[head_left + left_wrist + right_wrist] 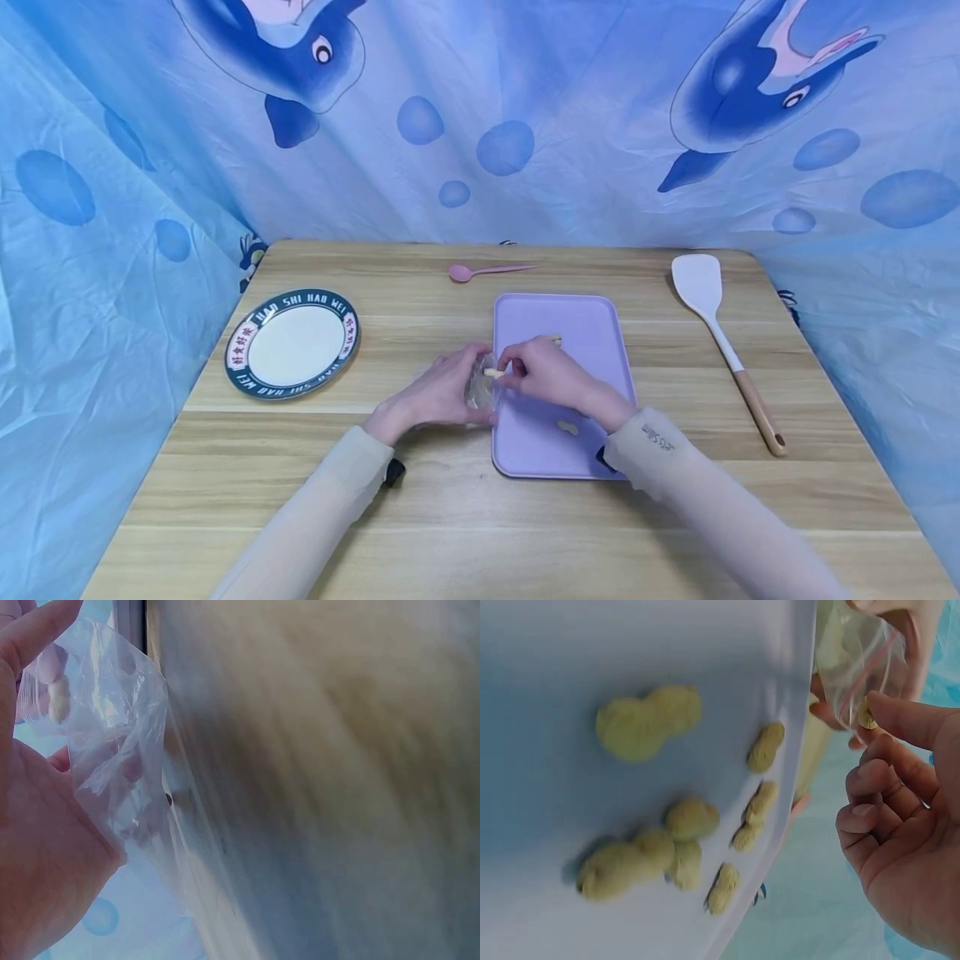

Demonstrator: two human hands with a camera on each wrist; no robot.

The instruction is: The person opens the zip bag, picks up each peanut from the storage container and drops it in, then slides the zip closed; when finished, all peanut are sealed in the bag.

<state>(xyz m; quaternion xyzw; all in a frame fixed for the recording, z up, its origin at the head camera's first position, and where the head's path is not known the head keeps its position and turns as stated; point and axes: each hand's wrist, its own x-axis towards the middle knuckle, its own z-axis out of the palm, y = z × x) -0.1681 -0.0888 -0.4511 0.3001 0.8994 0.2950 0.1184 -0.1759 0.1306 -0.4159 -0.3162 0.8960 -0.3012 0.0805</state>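
My left hand holds a clear zip bag beside the left edge of the purple tray, its thumb and fingers spread around the bag's mouth. In the left wrist view the bag looks crumpled and see-through. My right hand pinches a peanut between thumb and finger at the bag's opening; the right wrist view shows this peanut close to the bag's red-lined rim. Several unshelled peanuts lie on the tray, among them a near peanut and one by the rim.
To the left stands a white plate with a dark green lettered rim. A pink spoon lies behind the tray. On the right is a white spatula with a wooden handle. A blue dolphin-print curtain hangs behind the wooden table.
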